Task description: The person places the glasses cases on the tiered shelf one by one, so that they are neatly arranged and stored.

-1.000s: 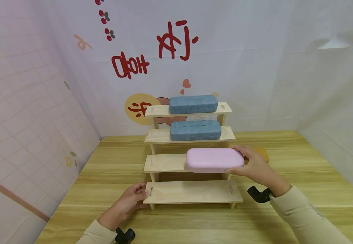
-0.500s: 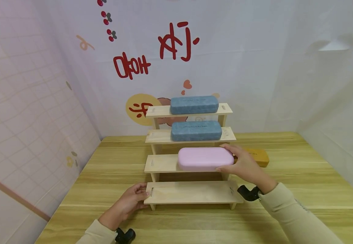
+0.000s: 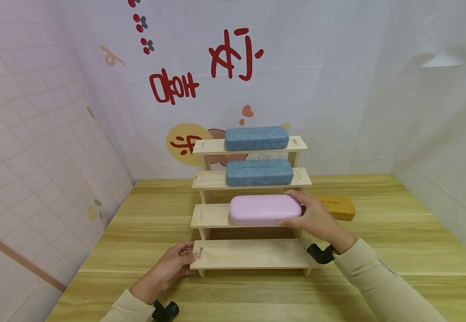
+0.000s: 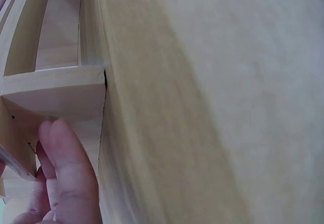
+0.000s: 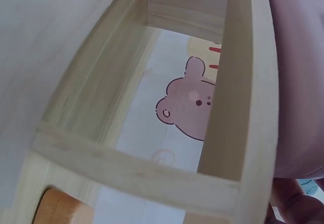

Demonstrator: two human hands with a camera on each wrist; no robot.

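My right hand (image 3: 312, 217) grips the right end of a smooth pink glasses case (image 3: 263, 209), thumb at the front and fingers at the back. This case lies along the second step from the bottom of a wooden stepped display rack (image 3: 253, 255); in the right wrist view, the pink case (image 5: 302, 82) fills the right edge. At the lowest step's left end, my left hand (image 3: 174, 264) holds the board with its thumb on top. The left wrist view shows fingers (image 4: 71, 163) under that step. Blue glasses cases sit on the top step (image 3: 256, 138) and the one below (image 3: 259, 173).
A mustard-yellow glasses case (image 3: 335, 207) lies on the wood-grain table (image 3: 378, 250) right of the rack, partly behind my right hand. A white printed cloth (image 3: 317, 89) hangs behind the table, with more cloth along both sides.
My right hand has moved left with the pink case, sliding it toward the step's middle. More of the yellow case shows now. My left hand stays on the lowest step.
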